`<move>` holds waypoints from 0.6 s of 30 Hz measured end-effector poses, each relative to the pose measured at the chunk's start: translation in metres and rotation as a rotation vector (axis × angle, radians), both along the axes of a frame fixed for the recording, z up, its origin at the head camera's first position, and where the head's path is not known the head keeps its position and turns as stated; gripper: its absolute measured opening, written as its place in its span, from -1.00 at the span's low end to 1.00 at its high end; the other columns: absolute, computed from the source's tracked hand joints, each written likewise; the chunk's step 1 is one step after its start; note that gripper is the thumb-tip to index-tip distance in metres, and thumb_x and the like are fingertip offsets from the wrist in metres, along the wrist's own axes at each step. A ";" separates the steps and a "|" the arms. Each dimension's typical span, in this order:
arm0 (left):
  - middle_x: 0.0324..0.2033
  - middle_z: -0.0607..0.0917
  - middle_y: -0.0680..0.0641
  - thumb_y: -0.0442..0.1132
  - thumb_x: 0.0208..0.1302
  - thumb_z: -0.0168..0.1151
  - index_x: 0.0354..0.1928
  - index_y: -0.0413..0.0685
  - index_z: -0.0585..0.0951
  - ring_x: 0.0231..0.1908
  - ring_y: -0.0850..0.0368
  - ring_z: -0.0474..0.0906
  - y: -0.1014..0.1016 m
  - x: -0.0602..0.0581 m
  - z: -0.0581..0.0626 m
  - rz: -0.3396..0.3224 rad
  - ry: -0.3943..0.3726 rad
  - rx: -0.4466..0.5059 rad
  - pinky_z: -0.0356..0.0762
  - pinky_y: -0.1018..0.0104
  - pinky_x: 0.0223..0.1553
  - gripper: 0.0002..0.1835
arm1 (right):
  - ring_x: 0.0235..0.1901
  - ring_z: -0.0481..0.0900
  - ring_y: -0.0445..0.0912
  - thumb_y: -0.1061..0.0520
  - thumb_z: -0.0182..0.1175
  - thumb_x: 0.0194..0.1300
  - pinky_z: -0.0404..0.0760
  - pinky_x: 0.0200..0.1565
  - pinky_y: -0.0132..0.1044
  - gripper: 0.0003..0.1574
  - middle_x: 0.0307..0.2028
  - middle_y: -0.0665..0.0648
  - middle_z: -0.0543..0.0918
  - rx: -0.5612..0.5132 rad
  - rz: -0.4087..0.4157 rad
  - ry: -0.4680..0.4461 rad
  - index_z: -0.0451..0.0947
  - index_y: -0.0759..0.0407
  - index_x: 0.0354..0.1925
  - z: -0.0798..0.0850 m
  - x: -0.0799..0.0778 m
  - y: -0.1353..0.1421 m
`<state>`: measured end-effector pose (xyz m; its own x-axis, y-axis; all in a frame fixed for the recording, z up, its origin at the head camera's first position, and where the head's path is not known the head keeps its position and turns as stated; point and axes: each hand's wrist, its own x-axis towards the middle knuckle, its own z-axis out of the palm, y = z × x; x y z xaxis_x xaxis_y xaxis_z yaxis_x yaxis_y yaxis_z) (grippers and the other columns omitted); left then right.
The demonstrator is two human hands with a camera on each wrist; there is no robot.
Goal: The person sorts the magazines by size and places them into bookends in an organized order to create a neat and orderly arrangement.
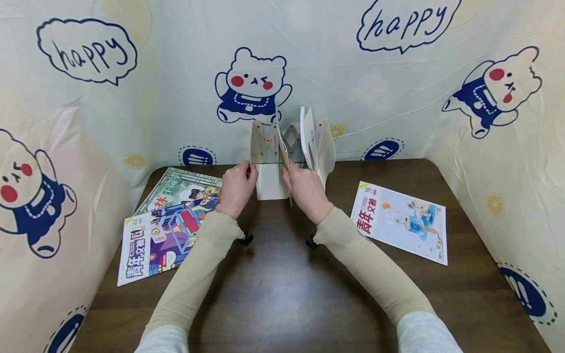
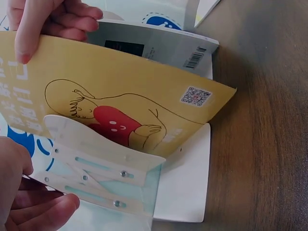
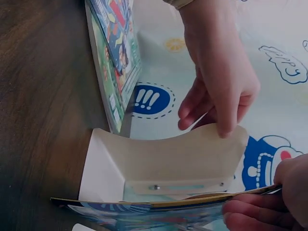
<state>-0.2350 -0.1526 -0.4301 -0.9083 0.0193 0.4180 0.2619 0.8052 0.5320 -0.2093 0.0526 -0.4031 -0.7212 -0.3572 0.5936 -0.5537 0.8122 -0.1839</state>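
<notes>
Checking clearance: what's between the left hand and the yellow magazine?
The head view shows the bookstand's white base plate and left end panel there.

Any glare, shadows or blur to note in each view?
Head view: soft pale glare on the dark brown wooden tabletop, shadows beside the beige fabric sleeves; left wrist view: the square black-and-white QR code on the yellow paper magazine looks fairly crisp; right wrist view: the colourful printed cover at the bottom edge looks soft.
</notes>
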 end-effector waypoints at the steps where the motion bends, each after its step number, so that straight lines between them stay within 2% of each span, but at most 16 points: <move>1: -0.50 0.70 -0.18 -0.16 0.59 0.09 -0.27 -0.24 0.66 -0.54 -0.06 0.61 0.000 0.000 0.000 0.000 0.000 -0.001 0.56 0.10 -0.49 -0.68 | -0.66 0.65 0.06 0.17 0.09 0.59 0.61 -0.58 -0.07 -0.68 -0.59 0.21 0.64 -0.010 0.004 0.002 0.53 0.44 0.06 -0.001 -0.001 0.000; 8: -0.47 0.72 -0.18 -0.15 0.60 0.08 -0.26 -0.24 0.66 -0.51 -0.07 0.64 0.000 0.000 0.000 0.004 -0.008 -0.008 0.59 0.10 -0.47 -0.67 | -0.68 0.62 0.03 0.10 0.09 0.60 0.57 -0.62 -0.10 -0.72 -0.63 0.17 0.60 -0.043 -0.010 -0.041 0.54 0.32 -0.15 -0.003 -0.006 0.000; 13: -0.46 0.72 -0.19 -0.18 0.57 0.12 -0.25 -0.24 0.67 -0.51 -0.08 0.63 0.000 0.000 0.000 0.004 -0.008 0.005 0.59 0.08 -0.46 -0.71 | -0.63 0.67 0.11 0.08 0.13 0.57 0.62 -0.58 -0.03 -0.66 -0.62 0.25 0.63 0.012 -0.047 -0.173 0.53 0.31 -0.30 -0.008 -0.004 0.000; 18: -0.45 0.73 -0.18 -0.18 0.58 0.11 -0.24 -0.24 0.67 -0.50 -0.07 0.64 0.000 -0.001 0.000 0.004 -0.013 0.006 0.60 0.09 -0.45 -0.70 | -0.66 0.66 0.05 0.14 0.10 0.56 0.60 -0.62 -0.13 -0.69 -0.59 0.26 0.64 -0.002 -0.036 -0.277 0.54 0.37 -0.28 -0.014 -0.004 -0.001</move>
